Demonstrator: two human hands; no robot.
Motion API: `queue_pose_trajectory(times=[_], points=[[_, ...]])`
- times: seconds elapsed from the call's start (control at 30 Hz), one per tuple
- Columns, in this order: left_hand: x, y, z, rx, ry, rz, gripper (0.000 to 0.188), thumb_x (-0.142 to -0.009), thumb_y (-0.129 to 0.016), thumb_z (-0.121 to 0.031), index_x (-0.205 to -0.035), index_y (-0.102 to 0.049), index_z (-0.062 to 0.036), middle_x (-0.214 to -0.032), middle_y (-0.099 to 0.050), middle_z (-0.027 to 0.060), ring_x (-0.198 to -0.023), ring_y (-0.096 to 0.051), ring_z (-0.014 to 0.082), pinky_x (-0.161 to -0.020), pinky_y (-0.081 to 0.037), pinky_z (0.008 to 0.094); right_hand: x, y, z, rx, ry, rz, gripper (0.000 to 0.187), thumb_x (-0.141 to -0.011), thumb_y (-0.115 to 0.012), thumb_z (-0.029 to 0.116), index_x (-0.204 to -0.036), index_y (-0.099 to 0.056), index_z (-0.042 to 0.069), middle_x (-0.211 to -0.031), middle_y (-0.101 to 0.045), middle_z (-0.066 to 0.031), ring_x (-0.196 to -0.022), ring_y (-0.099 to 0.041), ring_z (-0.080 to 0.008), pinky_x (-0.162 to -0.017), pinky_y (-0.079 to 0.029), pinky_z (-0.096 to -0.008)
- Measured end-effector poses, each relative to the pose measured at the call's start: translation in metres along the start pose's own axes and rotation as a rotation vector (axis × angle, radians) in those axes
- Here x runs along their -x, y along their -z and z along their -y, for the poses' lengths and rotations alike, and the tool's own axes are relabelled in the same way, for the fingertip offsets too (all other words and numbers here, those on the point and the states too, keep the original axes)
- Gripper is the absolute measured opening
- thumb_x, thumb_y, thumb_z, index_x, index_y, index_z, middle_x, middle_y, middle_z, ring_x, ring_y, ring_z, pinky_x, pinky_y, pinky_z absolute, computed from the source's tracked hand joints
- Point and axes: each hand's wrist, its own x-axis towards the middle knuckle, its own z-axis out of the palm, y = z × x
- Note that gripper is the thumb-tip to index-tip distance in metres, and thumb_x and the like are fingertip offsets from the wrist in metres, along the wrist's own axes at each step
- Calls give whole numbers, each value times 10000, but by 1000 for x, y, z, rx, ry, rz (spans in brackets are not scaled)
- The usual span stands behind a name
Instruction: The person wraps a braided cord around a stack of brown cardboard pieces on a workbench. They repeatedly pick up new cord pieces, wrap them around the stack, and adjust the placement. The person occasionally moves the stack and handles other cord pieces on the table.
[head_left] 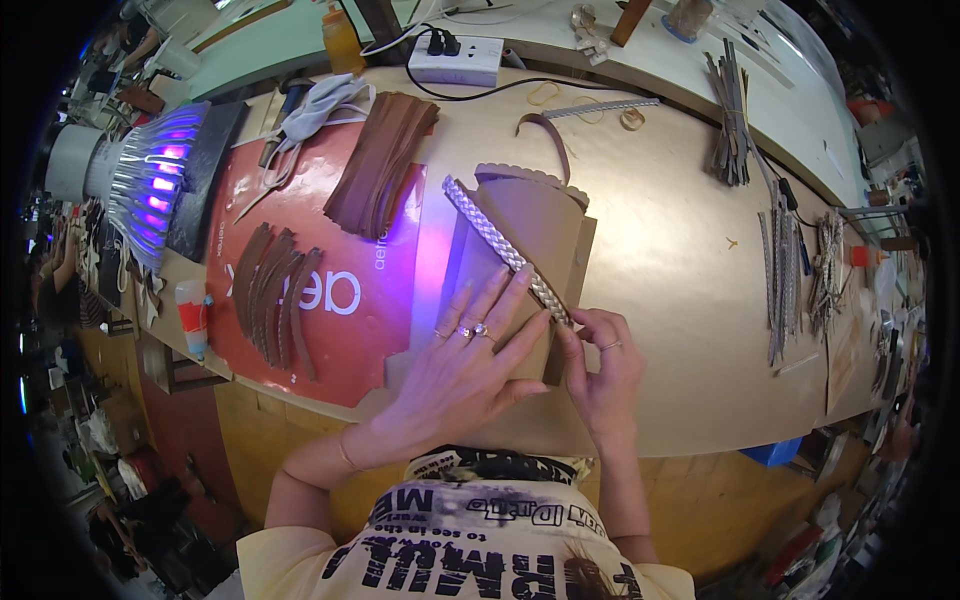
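Note:
A silvery braided strap [492, 236] lies slantwise across a brown cardboard piece [535, 215] in front of me. My left hand [465, 350] rests on the card and the strap's lower half, fingers stretched and spread, with rings on them. At the strap's near right end, my right hand [603, 365] pinches the tip between thumb and fingers. Scalloped brown strips [515, 172] lie along the card's far edge. A curved brown strip [555, 140] arcs just beyond them.
Left, a red sheet [345, 340] bears stacked brown strips [380, 165] and several curved strips [275, 295]. A lit lamp-like device [150, 185] and a glue bottle [192, 315] stand farther left. A power strip [455, 62] sits at the back; bundled strips [730, 120] lie right.

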Motion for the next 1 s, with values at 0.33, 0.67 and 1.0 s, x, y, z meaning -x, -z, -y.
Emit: queue_pose_trajectory(times=[0.33, 0.67, 1.0], points=[[-3, 3, -4, -141, -5, 88, 678, -857, -598, -561, -1368, -547, -118, -1568, -236, 225, -1459, -192, 419, -1164, -215, 541, 5, -5, -4, 408, 313, 29, 301, -819, -712, 64, -1106, -640, 7, -975, -623, -114, -834, -626, -247, -694, -497, -350], [-3, 3, -7, -300, -58, 61, 636, -850, -578, -588, -1277, -601, -117, -1558, -287, 189, -1463, -217, 367, -1170, -202, 528, 4, 1, -4, 376, 331, 93, 335, -828, -660, 52, -1154, -610, -6, -996, -615, -117, -863, -612, -250, -725, -495, -352], [-8, 5, -9, -392, -172, 90, 633, -853, -587, -557, -1241, -585, -57, -1492, -393, 180, -1452, -271, 315, -1137, -251, 550, 5, 0, -6, 507, 392, 115, 366, -792, -633, 81, -1140, -633, -34, -1016, -612, -114, -894, -608, -228, -774, -479, -342]])
